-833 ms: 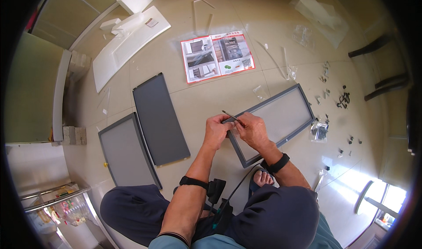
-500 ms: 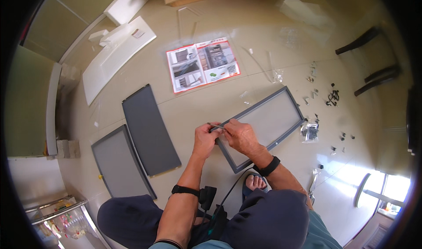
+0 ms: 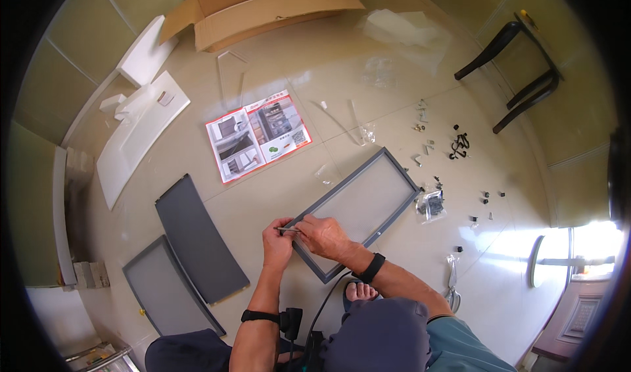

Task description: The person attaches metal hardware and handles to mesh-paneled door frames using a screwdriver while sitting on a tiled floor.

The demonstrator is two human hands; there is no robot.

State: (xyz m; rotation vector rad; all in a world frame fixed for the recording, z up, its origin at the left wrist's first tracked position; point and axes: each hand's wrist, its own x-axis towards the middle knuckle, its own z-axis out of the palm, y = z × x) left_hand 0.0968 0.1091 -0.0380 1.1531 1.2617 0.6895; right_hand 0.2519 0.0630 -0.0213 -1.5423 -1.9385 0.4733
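My left hand [image 3: 277, 246] and my right hand [image 3: 325, 238] meet over the left corner of a grey-framed door panel [image 3: 355, 201] with a pale translucent middle, which lies slanted on the floor. Between them runs a thin metal rod [image 3: 286, 229]; its exact kind is too small to tell. The left fingers are closed about its left end, and the right fingers pinch it from the other side. Whatever lies under the fingertips at the frame's corner is hidden. A small bright fitting [image 3: 379, 233] sits on the frame's near long edge.
Left of me lie a dark grey board [image 3: 200, 240] and another framed panel [image 3: 167, 286]. A printed leaflet [image 3: 257, 135] lies ahead. Screws, black clips [image 3: 460, 145], a bagged set of parts [image 3: 430, 206] and scissors [image 3: 453, 286] are at right. A cardboard box [image 3: 276, 20] stands beyond, a stool [image 3: 519, 69] far right.
My view has shifted, so the floor things appear further left and the box shows more. Both hands stay together on the rod at the frame's corner.
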